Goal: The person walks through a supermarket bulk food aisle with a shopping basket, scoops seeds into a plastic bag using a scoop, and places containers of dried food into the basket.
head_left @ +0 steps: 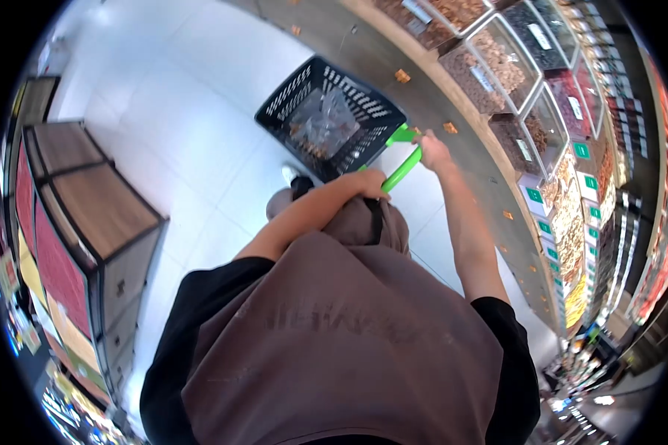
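Note:
A black plastic shopping basket [382, 111] stands on the floor in front of me, with a clear plastic bag [330, 119] of small brownish pieces inside. From its near side comes a bright green handle [403, 172]. My left hand [369, 182] is closed around the lower left end of this handle, close to my legs. Further up and to the right, my right hand [432, 151] grips the handle's other end. The fingers of both hands are partly hidden.
Along the right runs a long display with clear bulk bins [501, 63] of dried goods. Green price tags [582, 151] line its shelves. On the left stands a wood-topped display unit [100, 200]. Pale floor tiles [193, 81] lie between them.

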Demonstrator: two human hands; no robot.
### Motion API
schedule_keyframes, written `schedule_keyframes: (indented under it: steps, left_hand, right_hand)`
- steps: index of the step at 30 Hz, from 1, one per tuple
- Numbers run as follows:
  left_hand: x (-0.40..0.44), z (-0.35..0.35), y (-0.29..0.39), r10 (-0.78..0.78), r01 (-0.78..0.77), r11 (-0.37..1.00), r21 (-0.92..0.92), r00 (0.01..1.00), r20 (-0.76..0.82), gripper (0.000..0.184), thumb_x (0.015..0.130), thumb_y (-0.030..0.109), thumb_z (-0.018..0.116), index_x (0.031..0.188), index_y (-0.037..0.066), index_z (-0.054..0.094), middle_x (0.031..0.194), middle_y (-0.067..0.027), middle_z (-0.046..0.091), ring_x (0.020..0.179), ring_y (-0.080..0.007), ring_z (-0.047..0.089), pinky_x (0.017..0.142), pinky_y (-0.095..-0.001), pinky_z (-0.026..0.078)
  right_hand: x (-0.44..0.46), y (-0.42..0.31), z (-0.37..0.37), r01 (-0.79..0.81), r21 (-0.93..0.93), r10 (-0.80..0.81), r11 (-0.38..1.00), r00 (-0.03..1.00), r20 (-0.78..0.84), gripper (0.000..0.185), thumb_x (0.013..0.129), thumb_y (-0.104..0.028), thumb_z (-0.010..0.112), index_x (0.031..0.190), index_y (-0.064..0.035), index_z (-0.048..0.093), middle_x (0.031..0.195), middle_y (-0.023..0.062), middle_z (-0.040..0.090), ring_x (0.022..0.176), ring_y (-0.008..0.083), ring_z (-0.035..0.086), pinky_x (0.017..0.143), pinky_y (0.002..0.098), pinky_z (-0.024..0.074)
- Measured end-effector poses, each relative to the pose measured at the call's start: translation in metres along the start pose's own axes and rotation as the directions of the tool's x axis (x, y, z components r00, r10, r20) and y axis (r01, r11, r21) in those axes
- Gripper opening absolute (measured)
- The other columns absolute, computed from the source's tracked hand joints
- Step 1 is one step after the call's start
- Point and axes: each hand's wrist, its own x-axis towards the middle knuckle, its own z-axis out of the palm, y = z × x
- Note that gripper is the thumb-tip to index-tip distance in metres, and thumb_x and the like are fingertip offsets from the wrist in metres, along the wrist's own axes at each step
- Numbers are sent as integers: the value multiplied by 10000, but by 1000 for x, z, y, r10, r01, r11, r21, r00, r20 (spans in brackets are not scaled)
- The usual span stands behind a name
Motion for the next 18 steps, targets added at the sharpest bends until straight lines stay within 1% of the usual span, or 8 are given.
schedule_keyframes:
  steps: [2, 4, 6, 10, 12, 13, 16, 18]
  left_hand:
    - [-13, -23, 1, -56, 57, 998, -5, 993, 100, 604, 773, 582, 706, 970, 12, 717, 1057, -220, 691, 1007, -381, 658, 886, -455, 513]
    - [-29, -34, -5, -63, 66, 997, 49, 997, -51, 618, 782, 597, 692, 1021, 27, 699, 1091, -209, 684, 1039, -372, 650, 905, -470, 507]
    - [-43, -49, -7, -81, 87, 989, 123, 995, -59, 614, 800, 591, 679, 1059, 34, 684, 1089, -206, 683, 1052, -371, 647, 911, -481, 505]
    - [-80, -70, -22, -172, 178, 983, 43, 979, -112, 515, 851, 516, 645, 1046, 40, 669, 1046, -204, 688, 1033, -383, 653, 908, -477, 510]
    - [-92, -75, -33, -225, 228, 974, -15, 945, -236, 448, 861, 446, 644, 1028, 31, 636, 998, -236, 682, 992, -408, 658, 879, -502, 513]
    - [-96, -77, -41, -227, 230, 973, -13, 945, -236, 448, 861, 446, 644, 1028, 31, 636, 998, -236, 682, 992, -408, 658, 879, -502, 513]
    - [-104, -82, -65, -230, 229, 972, -42, 910, -344, 369, 887, 346, 613, 1044, 13, 595, 1029, -241, 664, 1001, -423, 642, 873, -518, 507]
    - [-109, -88, -79, -235, 242, 969, -50, 839, -491, 320, 893, 256, 599, 1077, -4, 565, 1116, -244, 636, 1015, -435, 622, 876, -522, 501]
  right_hand:
    - [10, -15, 0, -27, 15, 28, 1000, 1000, -13, 338, 822, -44, 625, 1127, -181, 671, 1253, 153, 550, 1113, 371, 611, 946, 444, 506]
    - [21, -32, -1, -51, -20, 49, 998, 994, -96, 332, 830, -23, 589, 1109, -180, 677, 1244, 150, 554, 1103, 363, 618, 949, 435, 506]
    - [27, -54, -14, -102, -4, 101, 995, 990, -99, 326, 841, -21, 568, 1103, -181, 677, 1225, 150, 560, 1121, 352, 612, 953, 424, 505]
    - [45, -94, -27, -83, 36, 85, 996, 993, -82, 326, 846, -12, 564, 1111, -167, 675, 1181, 176, 558, 1162, 351, 590, 969, 425, 496]
    - [55, -112, -36, -109, 56, 112, 992, 992, -49, 313, 845, -9, 568, 1101, -150, 678, 1205, 178, 557, 1159, 362, 592, 977, 431, 491]
    - [63, -118, -35, -108, 59, 111, 992, 993, -49, 313, 845, -9, 568, 1101, -150, 678, 1205, 178, 557, 1159, 362, 592, 977, 431, 491]
    - [89, -133, -41, -48, 93, 55, 995, 996, -71, 313, 836, -9, 582, 1102, -146, 674, 1226, 186, 551, 1159, 375, 591, 977, 433, 494]
    - [109, -145, -46, -33, 77, 36, 996, 999, -39, 315, 821, -17, 603, 1102, -144, 672, 1226, 210, 547, 1145, 384, 597, 955, 437, 505]
